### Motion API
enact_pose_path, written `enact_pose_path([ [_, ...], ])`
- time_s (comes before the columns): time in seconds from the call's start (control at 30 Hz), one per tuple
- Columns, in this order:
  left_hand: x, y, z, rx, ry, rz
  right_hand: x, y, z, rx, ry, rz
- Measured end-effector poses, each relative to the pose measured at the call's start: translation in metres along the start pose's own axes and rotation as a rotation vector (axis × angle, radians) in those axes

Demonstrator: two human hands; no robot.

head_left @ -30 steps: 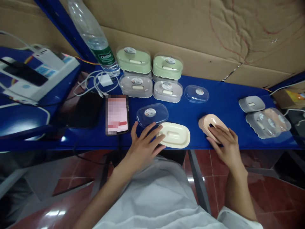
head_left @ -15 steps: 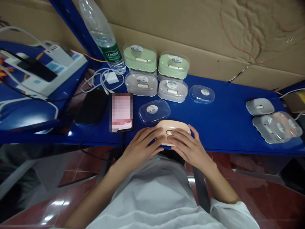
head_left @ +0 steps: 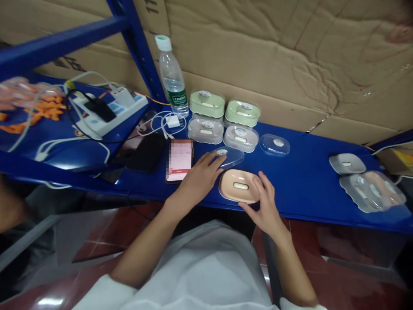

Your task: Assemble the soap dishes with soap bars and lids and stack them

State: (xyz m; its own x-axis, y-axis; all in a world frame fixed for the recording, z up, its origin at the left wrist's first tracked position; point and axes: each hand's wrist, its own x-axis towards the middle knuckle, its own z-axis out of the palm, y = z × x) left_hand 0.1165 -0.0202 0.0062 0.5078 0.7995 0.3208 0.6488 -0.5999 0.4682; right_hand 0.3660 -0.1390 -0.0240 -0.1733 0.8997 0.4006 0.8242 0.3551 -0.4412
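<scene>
A peach oval box (head_left: 240, 186) with a pale slot piece on top rests at the front edge of the blue table. My right hand (head_left: 263, 198) grips its right end, thumb at the front and fingers at the back. My left hand (head_left: 203, 174) is on the near left part of a clear lid (head_left: 232, 157) with a round sticker, its fingers closed on the lid's left side. Another clear lid (head_left: 274, 144) lies farther back on the right. Behind stand green boxes (head_left: 206, 104) and greyish-pink boxes (head_left: 205, 131) under clear lids.
Left of my hands are a phone (head_left: 180, 161), a black object (head_left: 146, 153), a charger with cable (head_left: 173, 121), a bottle (head_left: 174, 84) and a power strip (head_left: 112, 113). More boxes (head_left: 371, 189) sit far right. Cardboard (head_left: 258, 51) backs the table.
My left hand has left the peach box and moved to the clear lid, which now looks tilted. My right hand has shifted to the box's right end. The camera view has shifted.
</scene>
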Motion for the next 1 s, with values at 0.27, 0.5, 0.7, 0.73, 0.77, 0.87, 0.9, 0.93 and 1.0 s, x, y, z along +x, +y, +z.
enact_pose_path([
  [0.27, -0.031, 0.027, -0.010, -0.215, -0.144, 0.321, 0.003, 0.003, 0.000, 0.064, 0.057, 0.060],
  [0.5, -0.031, 0.026, 0.015, -0.175, -0.019, 0.242, 0.007, 0.003, -0.002, 0.119, 0.058, 0.103],
  [0.7, -0.030, 0.026, 0.026, -0.299, 0.031, 0.156, 0.005, 0.002, -0.003, 0.102, 0.092, 0.119],
  [0.73, -0.030, 0.026, 0.026, -0.299, 0.038, 0.162, 0.004, 0.001, -0.003, 0.090, 0.109, 0.116],
  [0.77, -0.031, 0.026, 0.026, -0.298, 0.044, 0.165, 0.004, 0.000, -0.003, 0.083, 0.116, 0.112],
  [0.87, -0.033, 0.026, 0.028, -0.302, 0.074, 0.122, 0.004, -0.001, -0.005, 0.095, 0.071, 0.095],
  [0.9, -0.034, 0.026, 0.029, -0.302, 0.088, 0.099, 0.004, -0.001, -0.006, 0.103, 0.046, 0.094],
  [0.93, -0.035, 0.026, 0.030, -0.301, 0.099, 0.077, 0.005, 0.000, -0.007, 0.110, 0.026, 0.096],
  [1.0, -0.036, 0.025, 0.032, -0.302, 0.102, 0.048, 0.006, 0.000, -0.009, 0.113, 0.005, 0.098],
])
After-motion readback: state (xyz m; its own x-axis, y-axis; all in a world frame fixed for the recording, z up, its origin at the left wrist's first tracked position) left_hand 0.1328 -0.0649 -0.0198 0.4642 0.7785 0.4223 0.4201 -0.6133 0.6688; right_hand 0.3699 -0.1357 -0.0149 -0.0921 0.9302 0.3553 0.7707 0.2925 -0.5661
